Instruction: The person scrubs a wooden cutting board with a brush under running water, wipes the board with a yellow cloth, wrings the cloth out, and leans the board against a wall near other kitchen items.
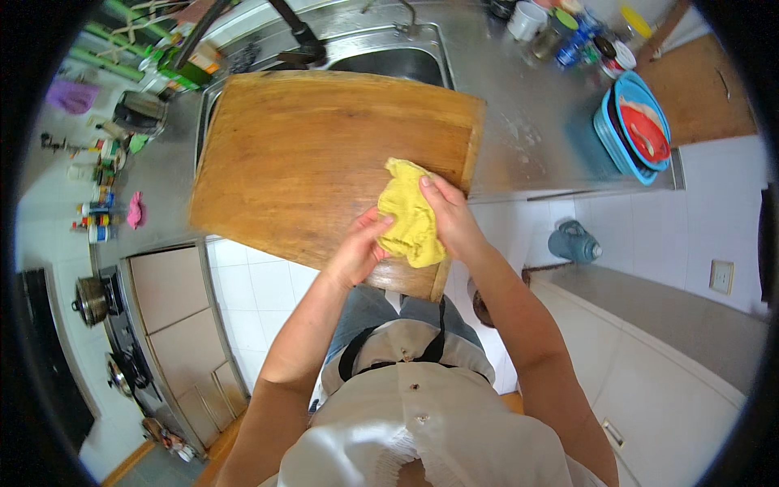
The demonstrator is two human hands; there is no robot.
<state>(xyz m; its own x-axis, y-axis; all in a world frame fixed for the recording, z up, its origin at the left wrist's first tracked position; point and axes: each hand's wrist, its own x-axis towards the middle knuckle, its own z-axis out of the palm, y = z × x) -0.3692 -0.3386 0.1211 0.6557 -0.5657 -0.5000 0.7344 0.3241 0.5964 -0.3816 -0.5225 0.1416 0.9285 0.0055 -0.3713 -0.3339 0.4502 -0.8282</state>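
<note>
A crumpled yellow cloth [409, 213] is held between both hands above a large wooden board [304, 152]. My left hand [359, 246] grips the cloth's lower left side, thumb on top. On its right side, my right hand [447, 213] pinches it with the thumb over the upper edge. The board lies across the front of the counter and covers much of the sink [389, 64]. Its near right corner juts past the counter edge toward my body. A raised wooden strip [473, 152] runs along the board's right end.
A black faucet [304, 45] stands behind the board. At the right, blue plastic baskets [627, 146] hold a red dish, with several jars [554, 36] behind. A pink cloth [136, 210] lies on the left counter, near a stove with a pot [91, 301]. A blue jug [572, 242] stands lower right.
</note>
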